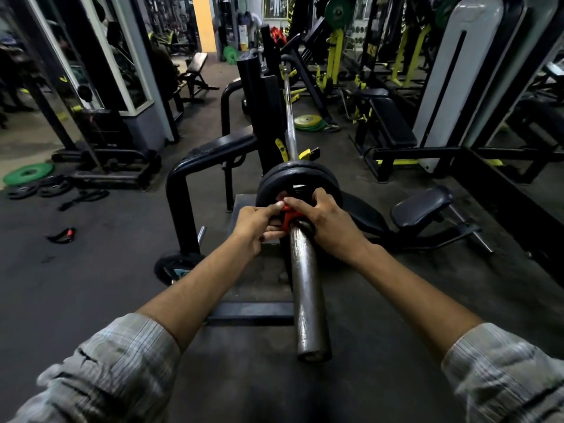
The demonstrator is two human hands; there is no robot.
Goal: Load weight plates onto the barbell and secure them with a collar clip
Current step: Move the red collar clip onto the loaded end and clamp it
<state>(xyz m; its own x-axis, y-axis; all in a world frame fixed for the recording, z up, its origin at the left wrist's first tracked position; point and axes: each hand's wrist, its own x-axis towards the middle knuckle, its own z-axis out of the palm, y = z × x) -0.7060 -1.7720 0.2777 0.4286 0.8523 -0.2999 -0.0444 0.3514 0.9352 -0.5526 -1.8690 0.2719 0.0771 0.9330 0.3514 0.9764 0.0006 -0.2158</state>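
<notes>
Clip [287, 217], red, sits on the bar sleeve [308, 288] just near of the black plates [297, 178], approx mid-frame. Both hands are on it. Left hand [254, 225] comes in from the left, thumb over the top and fingers curled under, closed on the clip's left side. Right hand [325, 222] wraps the sleeve and the clip's right side, index finger reaching over the red part. Clip looks close to the plate face, but whether it's touching or a bit apart is hidden by the fingers.

Plates: looks like two black ones, stacked against each other on the sleeve, w/ the thin bar shaft [290, 117] running far toward the rack [265, 96].

Step in hand, as I read it: loading is done on this end, and this is the securing step, i.e. clip seated and being closed or pushed home. Can't tell if the latch is shut; it's under the thumbs.

Next move prob needs: clip pressed flush to the outer plate, no gap, then lever snapped down firm, then hands off and a quick tug to check it doesn't slide. Long bare length of sleeve near of the clip, so a loose clip has plenty of room to creep.

Around: padded seat [422, 204] to the right, green plate [27, 174] and dark plates on the floor far left, a small black-and-red item [62, 235] on the floor left, poss another clip, not sure. Yellow-green plates [308, 121] lie far, right of the bar.
</notes>
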